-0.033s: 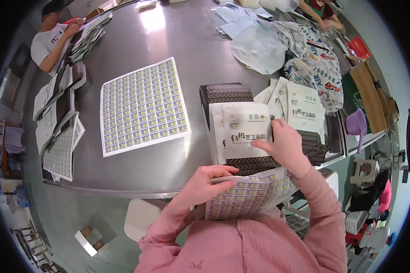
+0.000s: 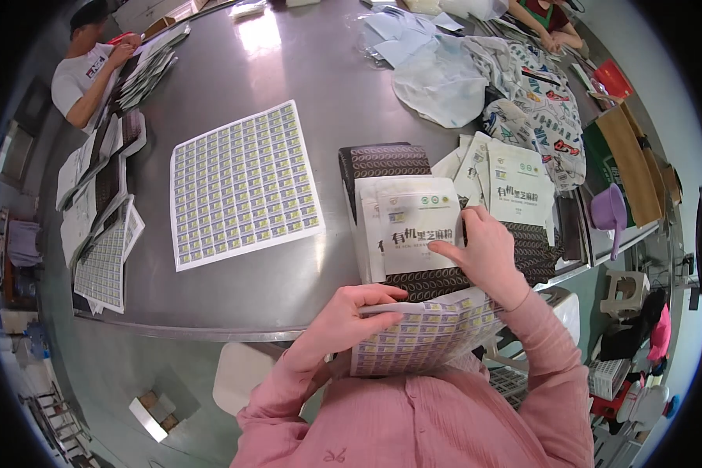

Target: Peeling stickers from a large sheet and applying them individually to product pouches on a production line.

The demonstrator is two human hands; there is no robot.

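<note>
At the table's near edge lies a stack of pouches, white with a dark patterned band; the top pouch (image 2: 425, 199) bears a small yellow-and-purple label near its upper left. My right hand (image 2: 487, 249) rests at that pouch's right side, its thumb pressed on the front and its fingers curled by the edge. Below it, a sheet of small labels (image 2: 413, 339) hangs over the edge against my front. My left hand (image 2: 351, 316) pinches the sheet's upper left part between thumb and fingers. Fingertips of both hands are partly hidden.
Another label sheet (image 2: 246, 187) lies flat on the metal table (image 2: 210, 308). More pouches (image 2: 520, 183) overlap at right, near patterned cloth (image 2: 550, 117) and a purple scoop (image 2: 607, 210). Pouches and label sheets (image 2: 101, 261) pile up at left. A co-worker (image 2: 90, 74) sits far left, another far right.
</note>
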